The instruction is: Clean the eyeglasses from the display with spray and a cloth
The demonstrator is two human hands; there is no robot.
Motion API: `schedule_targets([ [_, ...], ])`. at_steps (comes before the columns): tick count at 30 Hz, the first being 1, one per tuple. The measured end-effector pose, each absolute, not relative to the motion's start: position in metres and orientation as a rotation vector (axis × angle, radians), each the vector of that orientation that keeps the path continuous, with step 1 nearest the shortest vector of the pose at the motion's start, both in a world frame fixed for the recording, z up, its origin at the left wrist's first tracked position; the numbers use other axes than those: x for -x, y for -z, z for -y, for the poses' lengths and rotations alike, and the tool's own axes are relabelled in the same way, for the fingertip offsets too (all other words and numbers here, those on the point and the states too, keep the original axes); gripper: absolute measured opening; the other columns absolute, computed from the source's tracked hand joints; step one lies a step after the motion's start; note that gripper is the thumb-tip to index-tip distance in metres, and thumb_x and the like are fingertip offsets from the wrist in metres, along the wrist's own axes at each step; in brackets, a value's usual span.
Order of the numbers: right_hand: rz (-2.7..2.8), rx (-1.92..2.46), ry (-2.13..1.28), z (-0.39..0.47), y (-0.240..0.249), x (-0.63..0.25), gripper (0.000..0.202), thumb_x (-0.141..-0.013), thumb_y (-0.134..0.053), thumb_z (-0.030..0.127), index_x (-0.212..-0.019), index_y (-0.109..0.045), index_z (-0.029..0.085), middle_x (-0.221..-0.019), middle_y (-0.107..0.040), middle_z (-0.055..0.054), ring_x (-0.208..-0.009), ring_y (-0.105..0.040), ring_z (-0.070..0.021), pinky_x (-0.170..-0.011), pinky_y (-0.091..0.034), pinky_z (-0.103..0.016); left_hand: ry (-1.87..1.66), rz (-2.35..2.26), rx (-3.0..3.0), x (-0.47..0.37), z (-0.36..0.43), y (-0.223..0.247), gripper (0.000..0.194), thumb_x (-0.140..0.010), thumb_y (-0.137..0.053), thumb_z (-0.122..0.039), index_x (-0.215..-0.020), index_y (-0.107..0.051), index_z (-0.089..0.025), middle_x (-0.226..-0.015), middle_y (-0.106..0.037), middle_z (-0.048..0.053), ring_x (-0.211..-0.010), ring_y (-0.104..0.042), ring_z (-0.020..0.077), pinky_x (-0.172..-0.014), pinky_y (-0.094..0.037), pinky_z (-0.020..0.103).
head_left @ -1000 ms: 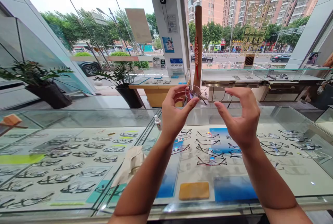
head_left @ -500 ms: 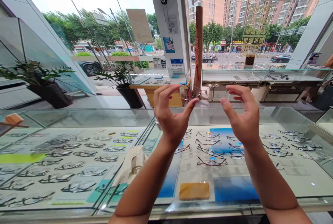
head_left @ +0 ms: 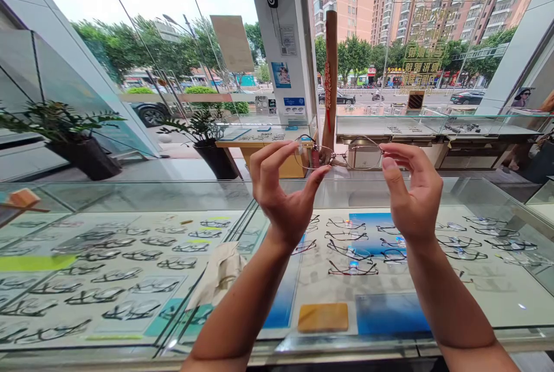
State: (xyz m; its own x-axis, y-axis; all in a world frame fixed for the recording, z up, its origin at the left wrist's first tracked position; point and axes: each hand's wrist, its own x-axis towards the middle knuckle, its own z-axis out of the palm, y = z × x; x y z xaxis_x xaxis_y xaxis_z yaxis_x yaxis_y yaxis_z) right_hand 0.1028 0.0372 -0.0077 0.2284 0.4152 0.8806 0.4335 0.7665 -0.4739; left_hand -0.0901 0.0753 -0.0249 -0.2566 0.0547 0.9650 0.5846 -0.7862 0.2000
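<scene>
A pair of thin-rimmed eyeglasses (head_left: 339, 158) is held up above the glass counter, lenses facing me. My left hand (head_left: 283, 193) pinches the left lens rim, thumb below and fingers above. At the other end, my right hand (head_left: 413, 187) is closed on the right edge of the frame near the hinge, its thumb and bent fingers together. The clear lenses show the wooden post and far cabinets through them. Both forearms reach over the display case.
Below lies a glass display counter (head_left: 320, 343) with rows of eyeglasses (head_left: 352, 268). A beige cloth (head_left: 223, 271) and a tan rectangular piece (head_left: 322, 318) are on it. Beyond stand potted plants (head_left: 216, 147), a wooden post (head_left: 331, 72) and more glass cases (head_left: 385, 124).
My right hand has moved slightly right, and its thumb has come up to close on the eyeglasses' right end. My left hand has shifted slightly left, still pinching the rim.
</scene>
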Motion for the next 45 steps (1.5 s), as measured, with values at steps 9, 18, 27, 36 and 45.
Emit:
schedule_targets([
  [9,1.345,0.758,-0.055,-0.039,0.007,-0.103,0.012,-0.1,-0.065,0.033,-0.103,-0.074,0.026,-0.103,-0.08,-0.003,-0.1,-0.075,-0.022,-0.088,-0.059,-0.042,2.123,0.859,1.671,0.087,-0.063,0.022,0.049,-0.079,-0.092,-0.042,-0.12,-0.07,-0.026,-0.111,-0.07,0.005,-0.108,-0.067,0.0251,-0.099,-0.057,0.045],
  [18,1.295,0.627,-0.232,-0.035,0.005,-0.104,0.006,-0.097,-0.07,0.03,-0.098,-0.074,0.025,-0.099,-0.078,-0.003,-0.094,-0.075,-0.0195,-0.089,-0.062,-0.04,2.209,0.798,1.816,0.087,-0.073,0.025,0.05,-0.081,-0.091,-0.042,-0.122,-0.068,-0.027,-0.116,-0.07,0.005,-0.11,-0.067,0.0237,-0.093,-0.055,0.04],
  [27,1.335,0.598,-0.239,-0.03,0.006,-0.103,0.01,-0.098,-0.071,0.036,-0.1,-0.072,0.026,-0.099,-0.079,-0.002,-0.095,-0.076,-0.0196,-0.089,-0.064,-0.04,2.416,0.782,1.963,0.081,-0.086,0.032,0.051,-0.084,-0.087,-0.048,-0.124,-0.065,-0.025,-0.12,-0.069,0.007,-0.113,-0.071,0.0225,-0.1,-0.059,0.039],
  [36,1.259,0.599,-0.309,-0.039,0.006,-0.105,0.013,-0.096,-0.071,0.037,-0.093,-0.068,0.025,-0.089,-0.078,-0.001,-0.084,-0.076,-0.0192,-0.08,-0.064,-0.038,2.348,0.926,1.922,0.081,-0.072,0.031,0.046,-0.081,-0.089,-0.046,-0.117,-0.07,-0.025,-0.106,-0.068,0.004,-0.097,-0.065,0.019,-0.09,-0.056,0.036],
  [45,1.318,0.669,-0.387,-0.052,0.007,-0.111,0.009,-0.095,-0.07,0.032,-0.09,-0.07,0.024,-0.087,-0.078,-0.001,-0.08,-0.074,-0.0173,-0.077,-0.064,-0.037,2.185,0.983,1.798,0.08,-0.053,0.021,0.045,-0.081,-0.09,-0.044,-0.116,-0.069,-0.025,-0.106,-0.067,0.003,-0.096,-0.062,0.0195,-0.083,-0.052,0.035],
])
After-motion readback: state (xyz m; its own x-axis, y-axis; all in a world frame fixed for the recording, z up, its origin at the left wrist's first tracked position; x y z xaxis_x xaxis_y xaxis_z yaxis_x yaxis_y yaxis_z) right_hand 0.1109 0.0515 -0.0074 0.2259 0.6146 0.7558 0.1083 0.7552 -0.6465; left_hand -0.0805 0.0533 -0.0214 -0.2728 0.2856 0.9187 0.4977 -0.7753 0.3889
